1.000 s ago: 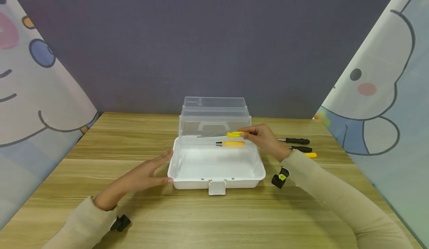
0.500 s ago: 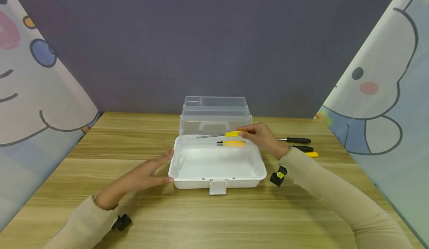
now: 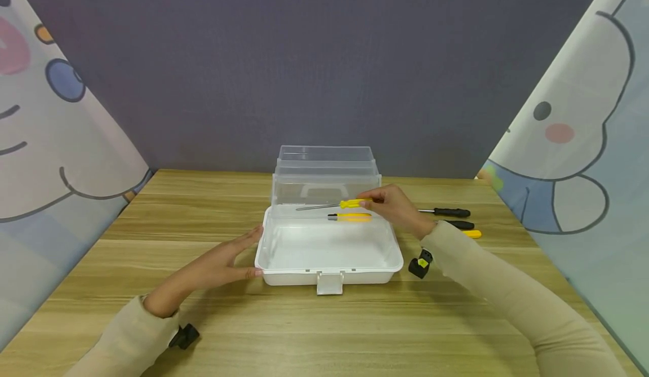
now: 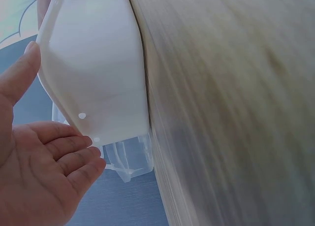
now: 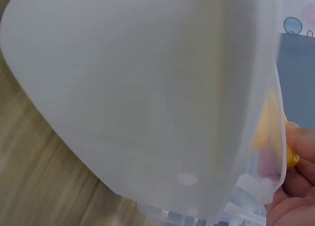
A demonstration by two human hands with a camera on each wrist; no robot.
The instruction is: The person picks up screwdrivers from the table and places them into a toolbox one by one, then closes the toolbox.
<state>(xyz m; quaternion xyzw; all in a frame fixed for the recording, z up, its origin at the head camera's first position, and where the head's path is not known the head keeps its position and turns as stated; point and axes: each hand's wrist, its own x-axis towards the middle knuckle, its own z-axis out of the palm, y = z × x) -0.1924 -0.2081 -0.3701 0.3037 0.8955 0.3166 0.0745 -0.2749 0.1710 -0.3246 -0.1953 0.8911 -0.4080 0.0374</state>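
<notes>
In the head view, my right hand (image 3: 395, 208) pinches the yellow handle of a screwdriver (image 3: 350, 203), its shaft pointing left over the back of an opened white toolbox (image 3: 329, 278). In the right wrist view, fingers and thumb (image 5: 301, 142) close on the yellow handle beside the box wall. Just below the screwdriver lies a slim yellow tool with a black end (image 3: 351, 217), in the rear part of the box. My left hand (image 3: 220, 264), fingers straight and spread, rests its fingertips and thumb at the box's left side; the left wrist view shows the palm open beside that wall (image 4: 93, 63).
The clear stepped lid (image 3: 324, 165) stands upright behind the box. To the right, two black-handled tools (image 3: 452, 212) and a yellow handle (image 3: 472, 234) lie on the wooden table (image 3: 324, 337), partly behind my right arm. A latch (image 3: 329, 283) hangs at the front.
My right hand has shifted slightly left with the screwdriver, whose tip dips a little. My left hand keeps its place at the box.
</notes>
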